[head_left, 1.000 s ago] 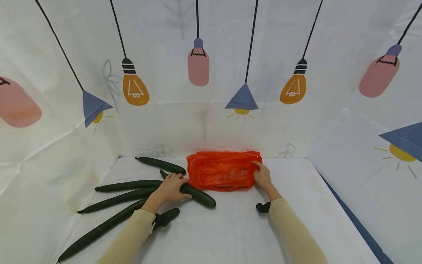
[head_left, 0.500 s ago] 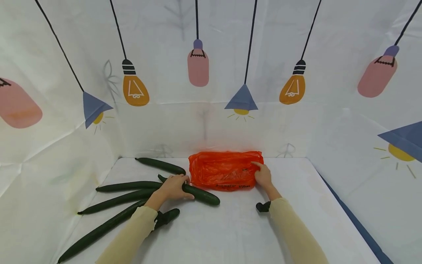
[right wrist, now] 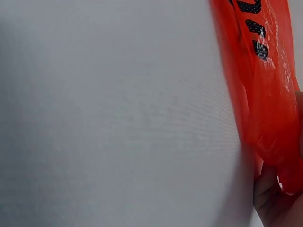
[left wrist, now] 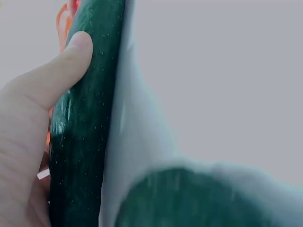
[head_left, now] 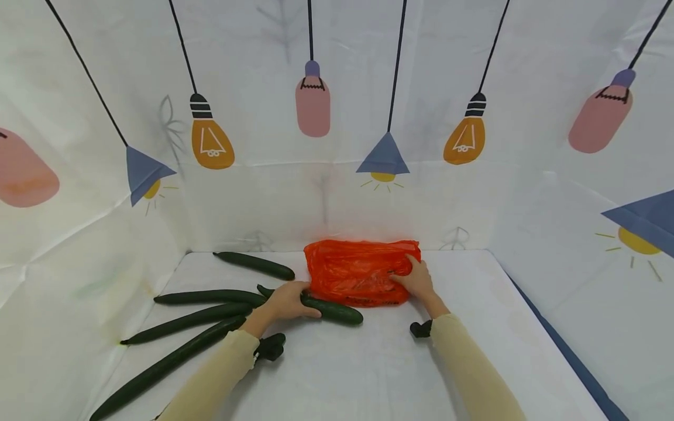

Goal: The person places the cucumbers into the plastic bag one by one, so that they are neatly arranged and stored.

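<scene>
In the head view my left hand [head_left: 286, 301] holds a dark green cucumber [head_left: 339, 314] low over the white table. Its thumb lies along the near side of the cucumber [left wrist: 90, 123] in the left wrist view, with the other fingers mostly hidden behind. A crumpled red plastic bag [head_left: 353, 275] lies at the back, just beyond the cucumber. On the bag's right end, my right hand [head_left: 418, 282] grips the thin plastic between thumb and fingers. The right wrist view shows the bag [right wrist: 272, 104] with black print, and fingers partly under its edge.
Several other cucumbers lie at the left, among them one at the back [head_left: 255, 264] and a long one near the front [head_left: 168, 367]. Another cucumber end [left wrist: 184, 203] is blurred in the left wrist view. A white printed cloth wall [head_left: 253, 204] stands behind the table.
My left hand has moved right with the cucumber, closer to the bag. The bag's left edge has shifted slightly right. My right thumb now shows spread across the bag.
</scene>
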`<state>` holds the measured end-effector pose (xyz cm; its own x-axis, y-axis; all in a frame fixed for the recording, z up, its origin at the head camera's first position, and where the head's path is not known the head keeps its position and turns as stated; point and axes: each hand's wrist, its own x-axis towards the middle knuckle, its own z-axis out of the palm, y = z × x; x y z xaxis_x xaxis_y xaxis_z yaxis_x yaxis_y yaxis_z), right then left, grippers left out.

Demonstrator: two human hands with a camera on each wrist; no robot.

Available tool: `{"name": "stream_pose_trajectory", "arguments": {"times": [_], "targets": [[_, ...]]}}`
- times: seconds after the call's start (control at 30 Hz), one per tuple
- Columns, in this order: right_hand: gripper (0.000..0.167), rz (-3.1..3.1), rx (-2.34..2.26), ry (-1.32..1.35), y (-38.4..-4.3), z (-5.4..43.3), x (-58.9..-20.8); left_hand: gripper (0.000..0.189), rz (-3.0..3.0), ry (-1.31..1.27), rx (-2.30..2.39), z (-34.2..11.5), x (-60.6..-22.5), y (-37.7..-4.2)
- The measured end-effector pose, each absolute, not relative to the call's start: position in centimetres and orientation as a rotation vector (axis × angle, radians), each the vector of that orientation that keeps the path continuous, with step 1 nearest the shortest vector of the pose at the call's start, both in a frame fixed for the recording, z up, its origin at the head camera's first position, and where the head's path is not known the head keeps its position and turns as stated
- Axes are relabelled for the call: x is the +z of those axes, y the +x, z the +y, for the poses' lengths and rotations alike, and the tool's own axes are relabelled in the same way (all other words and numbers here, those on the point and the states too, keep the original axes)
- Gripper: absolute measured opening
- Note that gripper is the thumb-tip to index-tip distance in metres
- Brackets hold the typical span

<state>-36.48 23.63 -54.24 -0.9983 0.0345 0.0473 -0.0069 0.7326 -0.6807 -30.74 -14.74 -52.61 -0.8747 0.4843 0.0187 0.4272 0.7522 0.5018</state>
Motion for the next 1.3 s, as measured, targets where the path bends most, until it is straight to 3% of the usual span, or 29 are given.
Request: {"name": "stream_pose_trajectory", "arguments": {"times": [0.17,0.43,0.6,0.83,1.3], "targets": [[0.097,-2.898,1.172,-0.055,-36.9,24.1,-53.7,0.045,2.773,0.905,0.797,-13.8,-52.4,-30.9],[0.097,-2.932,1.196,-0.011,-37.1,24.1,-53.1,0.060,2.776,1.172,0.382,-12.9,-52.0,-30.1],[0.100,-2.984,1.197,0.000,-36.9,24.1,-53.1,0.058,2.800,1.240,0.268,-12.5,-52.1,-29.3],[0.106,-3.030,1.151,0.145,-36.9,24.7,-52.7,0.056,2.811,1.328,0.302,-12.0,-51.3,-28.4],[0.099,-2.990,1.202,0.351,-36.4,25.4,-52.8,0.056,2.842,1.432,0.497,-10.5,-47.3,-27.1]]}}
